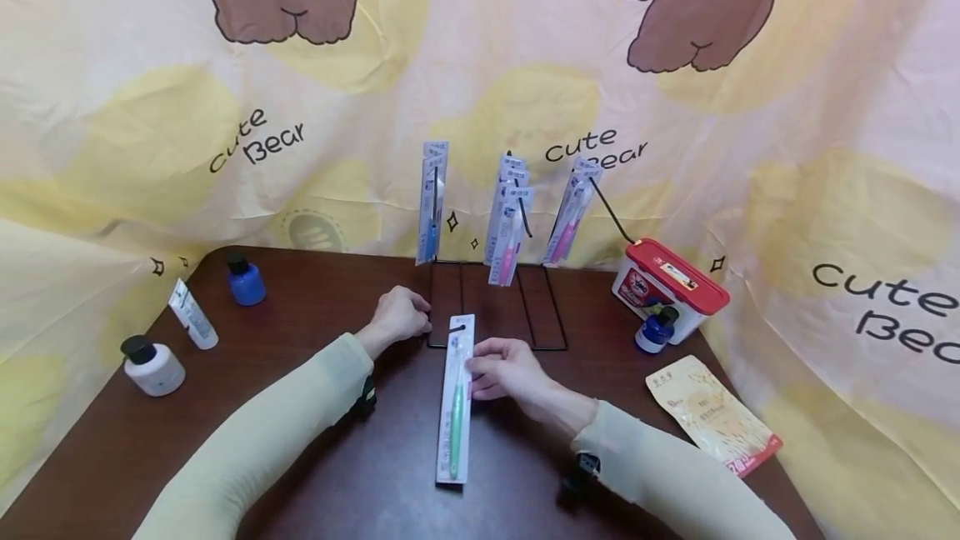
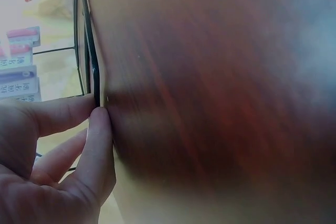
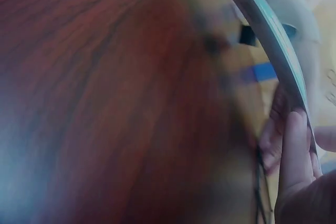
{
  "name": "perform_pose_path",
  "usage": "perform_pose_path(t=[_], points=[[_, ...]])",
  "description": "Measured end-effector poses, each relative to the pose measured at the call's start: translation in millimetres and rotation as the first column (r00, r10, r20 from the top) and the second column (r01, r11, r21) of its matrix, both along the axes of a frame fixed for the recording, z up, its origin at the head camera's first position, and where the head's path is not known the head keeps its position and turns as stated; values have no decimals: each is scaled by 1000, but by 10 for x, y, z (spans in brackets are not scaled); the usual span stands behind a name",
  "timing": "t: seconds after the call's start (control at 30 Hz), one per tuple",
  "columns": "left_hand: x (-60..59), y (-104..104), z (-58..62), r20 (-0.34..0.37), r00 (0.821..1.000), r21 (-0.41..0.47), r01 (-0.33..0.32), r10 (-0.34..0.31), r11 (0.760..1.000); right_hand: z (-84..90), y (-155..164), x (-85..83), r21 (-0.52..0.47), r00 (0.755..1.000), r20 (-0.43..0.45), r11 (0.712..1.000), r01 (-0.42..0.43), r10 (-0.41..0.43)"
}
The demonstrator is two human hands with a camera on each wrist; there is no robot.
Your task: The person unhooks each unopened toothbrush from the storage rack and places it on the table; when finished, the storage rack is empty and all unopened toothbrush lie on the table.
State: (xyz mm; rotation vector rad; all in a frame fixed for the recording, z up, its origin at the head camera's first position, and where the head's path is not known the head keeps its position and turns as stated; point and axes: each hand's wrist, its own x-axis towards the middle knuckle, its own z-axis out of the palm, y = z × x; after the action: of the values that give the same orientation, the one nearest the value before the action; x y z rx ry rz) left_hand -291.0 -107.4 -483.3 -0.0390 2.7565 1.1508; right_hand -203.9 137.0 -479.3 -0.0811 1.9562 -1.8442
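My right hand [image 1: 513,375] holds a packaged green toothbrush [image 1: 456,432] by its edge, thumb on one face and fingers on the other. The pack stands lengthwise in front of the black wire rack [image 1: 497,347], with a short dark bar at its top end. My left hand [image 1: 399,313] is at the rack's front left corner; in the left wrist view its thumb and finger pinch the black wire [image 2: 93,72]. On the rack's prongs hang blue toothbrush packs [image 1: 430,227], pink toothbrush packs [image 1: 508,252] in the middle and more pink packs [image 1: 566,223] on the right.
At left stand a blue bottle [image 1: 247,283], a white tube [image 1: 194,319] and a white bottle with a black cap [image 1: 155,369]. On the right are a red-lidded tub [image 1: 663,286], another blue bottle [image 1: 655,332] and a yellow pouch [image 1: 708,411]. A printed curtain [image 1: 487,90] hangs behind the table.
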Motion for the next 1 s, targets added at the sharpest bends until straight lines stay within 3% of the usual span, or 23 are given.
perform_pose_path(t=[0.2,0.23,0.43,0.47,0.8,1.0], points=[[5,2,14,-8,1000,1,13,-13,1000,-114,-200,33,59,996,63,996,-64,61],[-28,-16,-41,-22,999,9,26,-25,1000,-127,-217,38,69,995,75,995,-71,66],[-20,-14,-14,6,1000,34,23,-24,999,-158,-259,51,133,992,113,988,-76,61],[20,6,50,21,1000,28,12,-13,1000,-161,-263,53,141,992,116,987,-75,59],[27,-6,41,-7,1000,8,18,-18,1000,-160,-315,46,210,994,81,973,-95,79],[27,2,35,-6,1000,16,19,-19,1000,-105,-247,22,342,992,20,932,-124,124]])
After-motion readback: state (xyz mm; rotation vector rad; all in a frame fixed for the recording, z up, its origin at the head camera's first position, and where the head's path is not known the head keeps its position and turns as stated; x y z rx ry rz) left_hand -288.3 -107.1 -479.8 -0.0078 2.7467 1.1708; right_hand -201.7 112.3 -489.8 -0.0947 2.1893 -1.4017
